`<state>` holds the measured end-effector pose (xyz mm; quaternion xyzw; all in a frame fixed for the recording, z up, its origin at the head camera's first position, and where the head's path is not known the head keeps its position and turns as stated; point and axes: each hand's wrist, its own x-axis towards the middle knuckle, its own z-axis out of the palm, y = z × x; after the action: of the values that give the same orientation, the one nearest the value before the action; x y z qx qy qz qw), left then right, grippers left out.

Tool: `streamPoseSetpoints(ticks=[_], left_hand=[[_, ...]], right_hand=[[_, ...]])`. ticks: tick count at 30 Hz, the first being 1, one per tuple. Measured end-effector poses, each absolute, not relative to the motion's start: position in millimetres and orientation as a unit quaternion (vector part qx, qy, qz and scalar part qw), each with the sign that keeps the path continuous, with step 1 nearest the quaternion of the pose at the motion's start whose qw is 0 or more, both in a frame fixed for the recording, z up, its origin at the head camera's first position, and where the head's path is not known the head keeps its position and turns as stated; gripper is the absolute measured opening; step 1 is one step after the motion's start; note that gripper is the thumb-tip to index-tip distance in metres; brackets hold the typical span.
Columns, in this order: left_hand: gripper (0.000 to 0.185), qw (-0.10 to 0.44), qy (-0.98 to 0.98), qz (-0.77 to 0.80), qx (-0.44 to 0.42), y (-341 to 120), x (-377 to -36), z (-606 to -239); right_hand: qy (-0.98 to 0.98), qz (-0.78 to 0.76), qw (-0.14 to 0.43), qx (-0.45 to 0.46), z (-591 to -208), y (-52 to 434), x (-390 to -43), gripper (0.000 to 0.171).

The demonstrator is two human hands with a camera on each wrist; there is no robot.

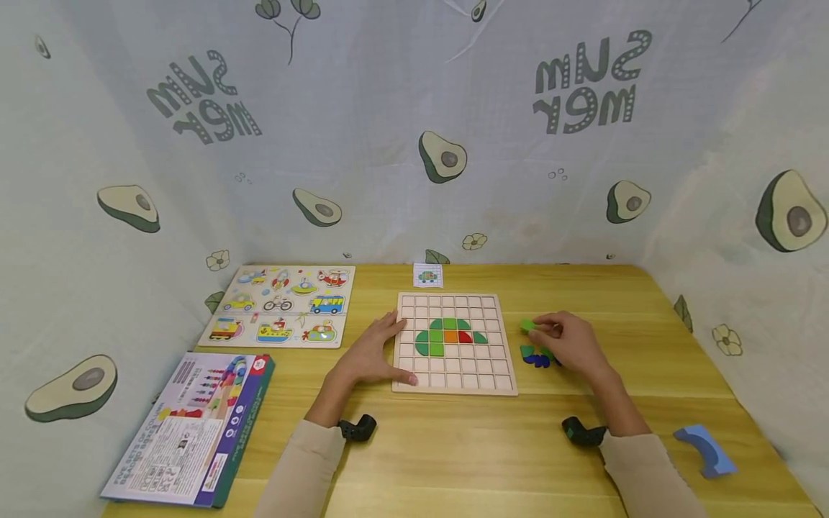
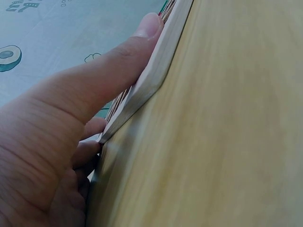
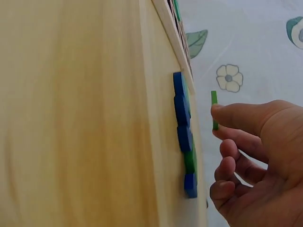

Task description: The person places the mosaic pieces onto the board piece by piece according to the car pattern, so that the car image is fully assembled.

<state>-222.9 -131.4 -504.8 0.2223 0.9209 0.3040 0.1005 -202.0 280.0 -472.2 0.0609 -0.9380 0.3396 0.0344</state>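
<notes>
A wooden grid board [image 1: 453, 383] lies in the middle of the table, with green, orange and red tiles in a patch of its cells. My left hand [image 1: 370, 354] rests on its left side, thumb on the near left corner and fingertips at the left edge. In the left wrist view the thumb [image 2: 113, 61] lies straight along the board. To the right of the board, my right hand [image 1: 570, 342] pinches a green square tile [image 1: 527, 326] between thumb and fingertip. The right wrist view shows this tile [image 3: 214, 111] edge-on, above several blue and green tiles [image 3: 182, 111] on the table.
Behind the board stands a small pattern card [image 1: 428, 275]. A vehicle puzzle board [image 1: 285, 311] lies at the back left, and a boxed bead set [image 1: 188, 432] in front of it. A blue arch block [image 1: 706, 450] lies at the right edge. Printed curtains surround the table.
</notes>
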Motion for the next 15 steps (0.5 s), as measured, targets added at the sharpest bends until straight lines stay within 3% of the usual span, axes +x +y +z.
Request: streamPoseSetpoints(ticks=[15], left_hand=[[0.119, 0.100, 0.920, 0.308, 0.221, -131.9, -221.5, -504.1]], right_hand=[[-0.933, 0.347, 0.032, 0.092, -459.6, 243.1, -205.7, 0.031]])
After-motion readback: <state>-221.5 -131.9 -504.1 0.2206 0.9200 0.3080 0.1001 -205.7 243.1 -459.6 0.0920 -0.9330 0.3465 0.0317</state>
